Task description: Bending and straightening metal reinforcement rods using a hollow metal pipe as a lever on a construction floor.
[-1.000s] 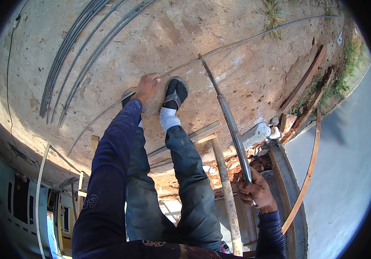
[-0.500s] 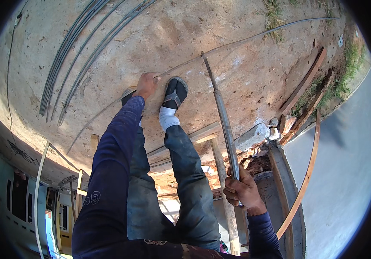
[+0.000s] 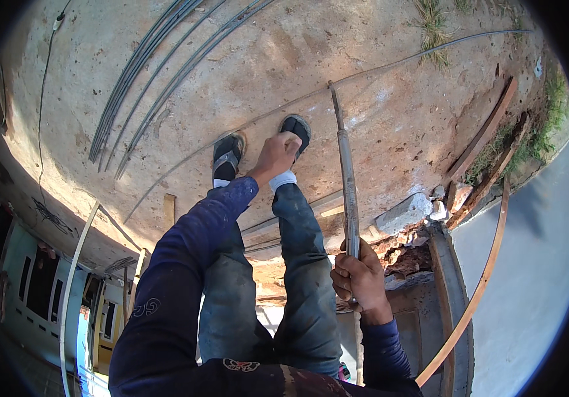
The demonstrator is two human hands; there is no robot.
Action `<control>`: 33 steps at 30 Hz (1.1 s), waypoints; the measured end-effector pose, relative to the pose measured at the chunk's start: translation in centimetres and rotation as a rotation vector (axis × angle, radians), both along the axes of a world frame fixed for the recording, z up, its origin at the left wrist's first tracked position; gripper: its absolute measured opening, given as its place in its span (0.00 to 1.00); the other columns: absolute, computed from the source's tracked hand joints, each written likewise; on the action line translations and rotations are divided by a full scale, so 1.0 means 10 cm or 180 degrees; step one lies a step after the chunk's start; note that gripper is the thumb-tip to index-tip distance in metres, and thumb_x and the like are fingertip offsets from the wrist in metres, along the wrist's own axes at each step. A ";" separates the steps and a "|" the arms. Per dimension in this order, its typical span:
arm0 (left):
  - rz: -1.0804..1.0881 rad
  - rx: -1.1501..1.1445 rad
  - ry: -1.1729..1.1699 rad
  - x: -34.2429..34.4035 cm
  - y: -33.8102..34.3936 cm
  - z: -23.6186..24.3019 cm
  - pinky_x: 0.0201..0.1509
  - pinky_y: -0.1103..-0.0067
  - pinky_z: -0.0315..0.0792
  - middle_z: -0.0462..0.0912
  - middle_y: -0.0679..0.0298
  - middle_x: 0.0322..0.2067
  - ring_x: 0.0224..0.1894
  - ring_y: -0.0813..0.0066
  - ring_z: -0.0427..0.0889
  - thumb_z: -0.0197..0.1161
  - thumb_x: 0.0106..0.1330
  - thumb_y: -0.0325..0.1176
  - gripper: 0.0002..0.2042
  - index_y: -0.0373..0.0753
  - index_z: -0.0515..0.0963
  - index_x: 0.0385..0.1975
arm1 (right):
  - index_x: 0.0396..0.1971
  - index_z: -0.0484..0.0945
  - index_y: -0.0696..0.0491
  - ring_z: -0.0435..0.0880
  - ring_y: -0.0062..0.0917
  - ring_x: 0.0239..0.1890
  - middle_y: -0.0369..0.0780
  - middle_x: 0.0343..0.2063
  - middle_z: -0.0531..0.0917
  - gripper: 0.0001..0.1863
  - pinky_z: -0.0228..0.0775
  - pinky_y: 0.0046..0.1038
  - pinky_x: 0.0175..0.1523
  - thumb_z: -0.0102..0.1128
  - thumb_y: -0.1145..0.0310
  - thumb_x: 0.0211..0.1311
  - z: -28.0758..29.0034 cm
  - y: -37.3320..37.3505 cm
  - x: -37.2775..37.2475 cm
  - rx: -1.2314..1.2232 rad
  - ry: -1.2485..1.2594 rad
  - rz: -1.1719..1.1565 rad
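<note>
My right hand [image 3: 362, 276] is wrapped round the lower end of a long metal rebar bending bar [image 3: 349, 182], which has a pipe handle and a thinner tip. The tip meets a thin steel rod [image 3: 258, 118] lying across the ground; whether it hooks round the rod cannot be made out. My left hand [image 3: 278, 156], its fingers curled in, hovers over my shoes on the near side of the rod, apart from both rod and bar. Nothing shows in its fingers.
Several steel rods [image 3: 140, 73] lie at the upper left. Wooden planks [image 3: 484, 129] and broken concrete [image 3: 407, 212] border a drop to a smooth grey surface [image 3: 523, 271] at the right. A cable [image 3: 43, 86] runs down the far left. Behind my legs the ground breaks away.
My left hand has let go of the steel rod and moved right and nearer to me. The right hand keeps its grip on the bar. The whole view has shifted slightly.
</note>
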State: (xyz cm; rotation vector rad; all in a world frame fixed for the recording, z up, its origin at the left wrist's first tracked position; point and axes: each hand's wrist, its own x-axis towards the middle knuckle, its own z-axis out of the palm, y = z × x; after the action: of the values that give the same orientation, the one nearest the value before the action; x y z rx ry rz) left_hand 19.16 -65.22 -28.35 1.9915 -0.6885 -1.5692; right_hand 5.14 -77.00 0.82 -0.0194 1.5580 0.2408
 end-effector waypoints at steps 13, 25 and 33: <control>0.1809 0.2436 0.2354 -0.15 -1.05 0.98 0.20 0.74 0.69 0.69 0.63 0.20 0.17 0.72 0.70 0.64 0.65 0.40 0.15 0.34 0.70 0.30 | 0.35 0.63 0.57 0.64 0.16 0.11 0.34 0.18 0.66 0.07 0.57 0.21 0.12 0.51 0.77 0.60 -0.17 0.25 0.53 -0.0259 -0.0054 0.0161; 0.0973 0.1663 0.2326 0.15 -0.70 0.57 0.21 0.74 0.65 0.70 0.64 0.18 0.17 0.73 0.69 0.62 0.63 0.37 0.14 0.37 0.71 0.19 | 0.31 0.62 0.56 0.63 0.15 0.11 0.33 0.17 0.65 0.05 0.56 0.21 0.10 0.49 0.77 0.59 -0.28 0.43 1.21 -0.0523 0.0191 0.0120; 0.0955 0.1115 0.2588 0.31 -0.46 0.45 0.16 0.74 0.64 0.71 0.63 0.17 0.14 0.74 0.69 0.64 0.59 0.32 0.13 0.37 0.69 0.17 | 0.31 0.60 0.56 0.66 0.18 0.10 0.36 0.16 0.68 0.06 0.60 0.23 0.11 0.47 0.77 0.59 -0.42 0.80 1.40 -0.0649 0.0384 0.0439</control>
State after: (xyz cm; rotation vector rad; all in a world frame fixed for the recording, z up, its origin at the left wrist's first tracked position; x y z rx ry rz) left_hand 22.27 -69.85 -23.87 1.3569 0.2059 -2.1624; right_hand 19.11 -69.00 -3.40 -0.2774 1.6986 0.1934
